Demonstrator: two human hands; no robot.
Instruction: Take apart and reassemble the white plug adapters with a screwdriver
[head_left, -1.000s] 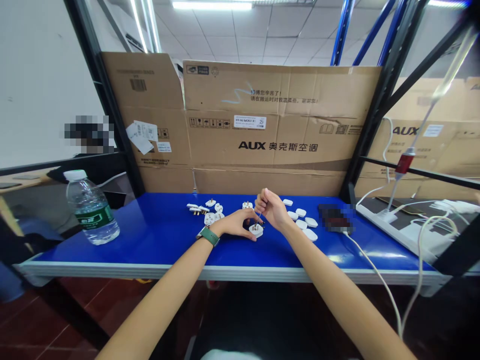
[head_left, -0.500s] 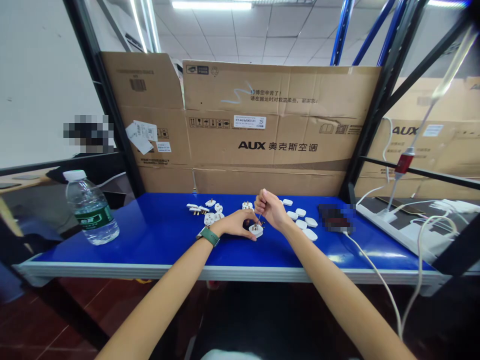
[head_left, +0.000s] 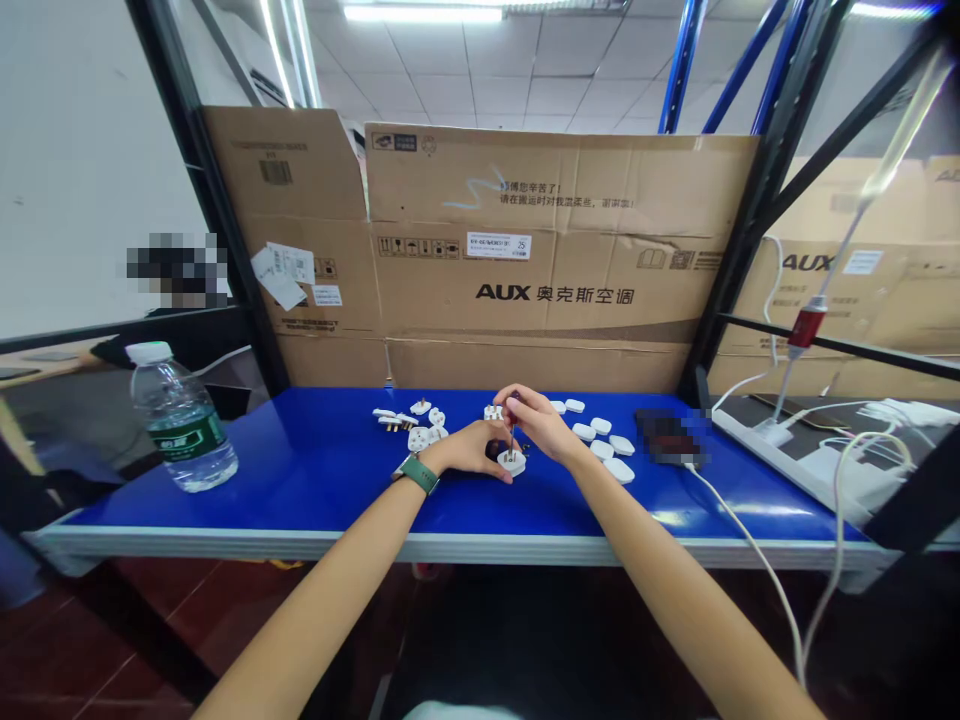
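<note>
My left hand (head_left: 480, 450), with a green-banded watch at the wrist, grips a white plug (head_left: 512, 463) against the blue tabletop, its metal pins facing up. Between the fingers of my right hand (head_left: 534, 418) is a thin screwdriver (head_left: 512, 440), held nearly upright with its tip down at the plug. Just behind my hands sits another white plug (head_left: 493, 412), pins up. Several white plugs (head_left: 420, 437) lie left of my left hand. To the right are several smooth white plug covers (head_left: 602, 449). Something small and dark beside the plug is partly hidden by my fingers.
A water bottle (head_left: 184, 420) stands at the table's left. On the right lie a dark phone-like device (head_left: 666, 438) with a white cable and a white power strip (head_left: 795, 470). Cardboard (head_left: 555, 340) closes off the back. A person (head_left: 176, 285) is beyond the left side.
My right hand has shifted left over the plug, and the screwdriver now stands more upright. My left hand keeps its hold in the same place.
</note>
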